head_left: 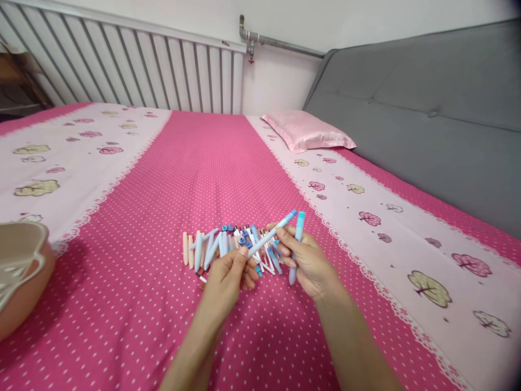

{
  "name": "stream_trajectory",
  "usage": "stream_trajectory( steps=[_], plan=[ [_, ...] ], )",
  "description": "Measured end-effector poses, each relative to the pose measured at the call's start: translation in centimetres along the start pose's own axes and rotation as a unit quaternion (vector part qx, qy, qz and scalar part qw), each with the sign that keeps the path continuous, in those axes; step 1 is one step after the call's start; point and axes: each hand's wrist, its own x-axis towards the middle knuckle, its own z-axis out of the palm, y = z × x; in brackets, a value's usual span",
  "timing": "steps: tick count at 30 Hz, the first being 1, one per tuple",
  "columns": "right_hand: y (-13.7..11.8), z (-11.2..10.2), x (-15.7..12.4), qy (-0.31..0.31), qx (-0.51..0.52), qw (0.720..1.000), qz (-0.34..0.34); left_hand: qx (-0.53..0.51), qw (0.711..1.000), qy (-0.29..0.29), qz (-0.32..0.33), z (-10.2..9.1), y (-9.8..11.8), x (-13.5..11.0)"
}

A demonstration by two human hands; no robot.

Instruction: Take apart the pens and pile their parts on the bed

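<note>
My left hand [232, 271] pinches the lower end of a pale blue marker pen [262, 243] with a blue cap, tilted up to the right. At its upper end, the thumb and fingers of my right hand [308, 262] close by the cap. A second marker pen [299, 227], with a turquoise cap and a pale lavender body, is also held in my right hand, nearly upright. Beneath and behind both hands lies a pile of pen parts: pale blue barrels [198, 251], peach barrels [185, 248], blue caps [243, 239] and thin white tubes [266, 266]. My hands partly hide this pile.
The pile rests on a bed with a pink dotted cover [195, 163]. A peach-coloured basin [30, 288] with white pieces inside stands at the left edge. Farther back are a pink pillow [307, 131], a grey headboard [423, 108] and a white radiator [134, 62].
</note>
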Motion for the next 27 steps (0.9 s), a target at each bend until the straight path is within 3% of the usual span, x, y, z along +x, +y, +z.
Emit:
stream_trajectory(
  steps=[6, 15, 22, 27],
  plan=[
    [-0.3, 0.1, -0.1, -0.013, 0.012, 1.000, 0.009, 0.004, 1.000, 0.012, -0.026, -0.1, 0.2, 0.0],
    [0.1, 0.0, 0.0, -0.007, 0.022, 1.000, -0.004, -0.034, 0.999, 0.026, 0.034, -0.1, 0.3, 0.0],
    [-1.0, -0.5, 0.0, 0.045, 0.054, 0.997, -0.018, 0.004, 0.998, 0.061, -0.007, -0.5, 0.2, -0.1],
    [-1.0, -0.1, 0.1, 0.058, 0.108, 0.992, 0.021, 0.019, 0.999, 0.041, -0.019, -0.4, 0.4, -0.2]
  ],
)
